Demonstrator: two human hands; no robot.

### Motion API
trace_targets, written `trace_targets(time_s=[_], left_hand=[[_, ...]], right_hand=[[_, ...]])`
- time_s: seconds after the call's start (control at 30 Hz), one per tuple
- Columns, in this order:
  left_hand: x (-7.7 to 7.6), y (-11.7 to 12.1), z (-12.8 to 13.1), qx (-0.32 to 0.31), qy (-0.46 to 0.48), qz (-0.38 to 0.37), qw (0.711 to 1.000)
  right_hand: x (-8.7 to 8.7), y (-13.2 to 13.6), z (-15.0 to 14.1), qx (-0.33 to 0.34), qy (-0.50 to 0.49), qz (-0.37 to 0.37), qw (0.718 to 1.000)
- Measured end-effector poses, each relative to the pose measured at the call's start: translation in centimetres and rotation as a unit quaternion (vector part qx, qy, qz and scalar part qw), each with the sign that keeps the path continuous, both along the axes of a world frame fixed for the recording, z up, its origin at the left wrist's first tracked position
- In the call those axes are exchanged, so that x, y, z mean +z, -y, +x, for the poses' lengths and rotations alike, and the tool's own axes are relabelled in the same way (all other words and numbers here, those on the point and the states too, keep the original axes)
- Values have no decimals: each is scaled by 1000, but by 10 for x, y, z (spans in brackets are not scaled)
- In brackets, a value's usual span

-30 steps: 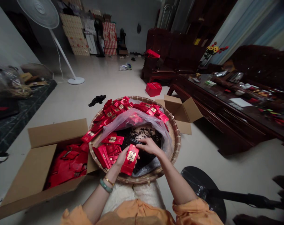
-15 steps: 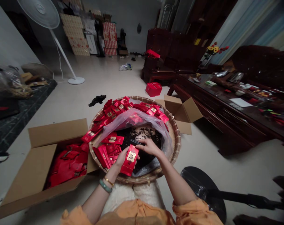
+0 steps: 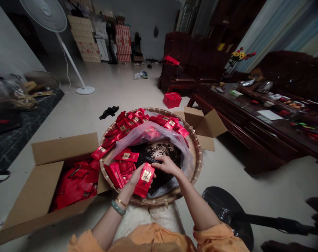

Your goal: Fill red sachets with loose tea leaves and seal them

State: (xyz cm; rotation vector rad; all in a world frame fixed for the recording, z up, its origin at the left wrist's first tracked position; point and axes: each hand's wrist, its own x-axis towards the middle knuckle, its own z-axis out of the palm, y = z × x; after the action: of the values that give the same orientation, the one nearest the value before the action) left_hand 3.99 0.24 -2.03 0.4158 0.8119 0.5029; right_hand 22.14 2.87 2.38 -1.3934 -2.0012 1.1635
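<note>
A red packet (image 3: 144,180) with a gold label is gripped in the left hand (image 3: 134,179), with the fingers wrapped around its lower part, and is held tilted above the middle of a woven basket (image 3: 198,157). A slim black implement (image 3: 152,160) is pinched by the pressed-together fingers of the right hand (image 3: 169,166), just beside the top of the packet; its exact kind cannot be told. Directly beneath both hands, dark leaves (image 3: 159,150) are heaped in a clear plastic bag (image 3: 145,134) inside the basket.

More red packets (image 3: 138,120) are fanned over the far side of the basket, and others (image 3: 118,171) are stacked on its near left side. Just left of the basket, an open cardboard box (image 3: 43,185) is seen filled with red packaging (image 3: 75,185). Beyond the basket on the right, a second open cardboard box (image 3: 204,122) stands on the floor (image 3: 138,91), with a red box (image 3: 171,99) farther behind it. A black cloth (image 3: 108,112) lies past the far rim. To the right of the basket, a dark wooden worktop (image 3: 227,112) is covered with assorted items, and a white fan (image 3: 43,15) stands well beyond to the left.
</note>
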Motion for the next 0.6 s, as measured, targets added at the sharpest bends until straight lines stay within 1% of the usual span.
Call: trace_targets(time_s=[0.07, 0.17, 0.23, 0.27, 0.3, 0.37, 0.4, 0.47, 0.53, 0.6], left_hand=[[3, 0, 1, 18, -2, 4, 1000], [7, -1, 3, 26, -15, 8, 1000], [8, 0, 2, 30, -21, 8, 999], [8, 0, 2, 36, -20, 9, 999], [7, 0, 1, 44, -17, 12, 999], [6, 0, -1, 50, -12, 16, 999], [6, 0, -2, 52, -7, 18, 998], [6, 0, -3, 54, 3, 20, 998], [8, 1, -3, 56, 7, 21, 998], [10, 1, -2, 64, 10, 28, 997]], right_hand=[[-2, 0, 0, -18, -35, -33, 999], [-6, 1, 2, -70, -73, -94, 990], [-11, 0, 6, -93, -82, -115, 986], [-14, -1, 8, -99, -79, -113, 985], [-17, -3, 12, -108, -67, -100, 987], [-25, -6, 19, -136, -12, -48, 989], [-30, -8, 24, -155, 28, -16, 987], [-38, -10, 31, -191, 110, 31, 975], [-45, -11, 37, -210, 176, 45, 961], [-48, -9, 38, -216, 220, 55, 950]])
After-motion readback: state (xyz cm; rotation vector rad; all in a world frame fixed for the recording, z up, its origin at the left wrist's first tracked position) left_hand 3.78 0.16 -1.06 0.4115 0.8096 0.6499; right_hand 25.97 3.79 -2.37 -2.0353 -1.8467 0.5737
